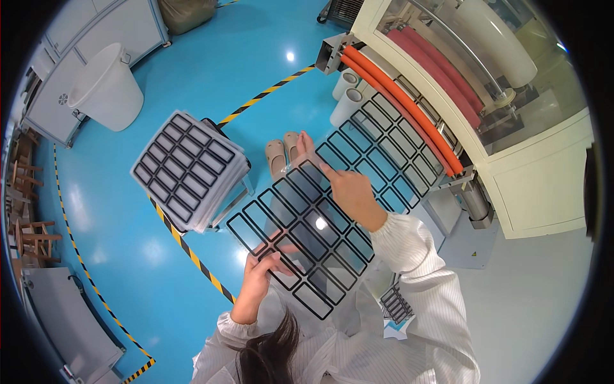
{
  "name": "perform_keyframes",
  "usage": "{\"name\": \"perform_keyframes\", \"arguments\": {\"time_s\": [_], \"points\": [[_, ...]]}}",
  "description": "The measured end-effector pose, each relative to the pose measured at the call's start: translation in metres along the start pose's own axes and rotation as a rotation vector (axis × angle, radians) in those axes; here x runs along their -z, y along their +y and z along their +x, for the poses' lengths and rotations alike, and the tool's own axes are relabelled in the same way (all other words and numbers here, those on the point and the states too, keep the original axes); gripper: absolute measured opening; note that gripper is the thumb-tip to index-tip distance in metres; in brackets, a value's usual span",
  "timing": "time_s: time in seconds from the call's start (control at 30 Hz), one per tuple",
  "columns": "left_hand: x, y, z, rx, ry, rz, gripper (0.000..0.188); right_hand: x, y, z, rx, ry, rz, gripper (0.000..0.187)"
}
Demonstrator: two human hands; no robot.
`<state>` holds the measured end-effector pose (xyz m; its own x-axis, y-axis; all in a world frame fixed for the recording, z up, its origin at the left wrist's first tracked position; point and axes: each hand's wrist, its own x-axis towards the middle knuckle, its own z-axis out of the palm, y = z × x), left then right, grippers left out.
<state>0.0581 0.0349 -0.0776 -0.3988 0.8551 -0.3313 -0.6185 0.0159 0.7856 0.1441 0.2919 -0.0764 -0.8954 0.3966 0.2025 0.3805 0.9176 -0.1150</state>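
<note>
A clear sheet (300, 238) printed with rows of black rectangular outlines stretches across in front of me, tilted, the floor showing through it. My left hand (259, 281) grips its near left edge, thumb on top and fingers visible through the film underneath. At the sheet's far side my right hand (353, 195) holds it, one finger lying straight across the surface; the remaining fingers are partly hidden. Just past that hand, more film with the same black outlines (364, 144) extends to orange rollers (403, 109). Whether the two stretches are joined is unclear.
To the left, a stack of similar sheets (185, 160) rests on a small stand. A cream machine (531, 185) with a clear window fills the right. White rolls (347, 107) stand beside the rollers. A white bin (115, 89), wooden stools (37, 237) and striped floor tape (192, 256) are leftward.
</note>
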Motion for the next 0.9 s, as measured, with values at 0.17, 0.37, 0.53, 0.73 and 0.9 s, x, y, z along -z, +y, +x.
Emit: {"name": "perform_keyframes", "arguments": {"time_s": [0.17, 0.37, 0.53, 0.73, 0.9], "points": [[0.005, 0.000, -0.006, -0.001, 0.007, -0.041, 0.059, 0.045, 0.001, -0.083, -0.003, -0.195, -0.099, 0.044], [0.018, 0.003, -0.008, -0.025, 0.033, -0.042, 0.059, 0.104, 0.010, -0.169, -0.145, -0.554, -0.147, 0.046], [0.026, 0.010, -0.007, -0.050, 0.022, -0.070, 0.065, 0.117, 0.033, -0.175, -0.269, -0.407, 0.364, 0.025], [0.033, 0.003, -0.012, -0.047, 0.023, -0.085, 0.064, 0.112, 0.055, -0.170, -0.634, -0.373, 0.738, 0.021], [0.024, -0.009, -0.005, 0.028, 0.017, -0.114, 0.059, 0.115, 0.054, -0.177, -0.707, -0.394, 0.974, 0.022]]}}
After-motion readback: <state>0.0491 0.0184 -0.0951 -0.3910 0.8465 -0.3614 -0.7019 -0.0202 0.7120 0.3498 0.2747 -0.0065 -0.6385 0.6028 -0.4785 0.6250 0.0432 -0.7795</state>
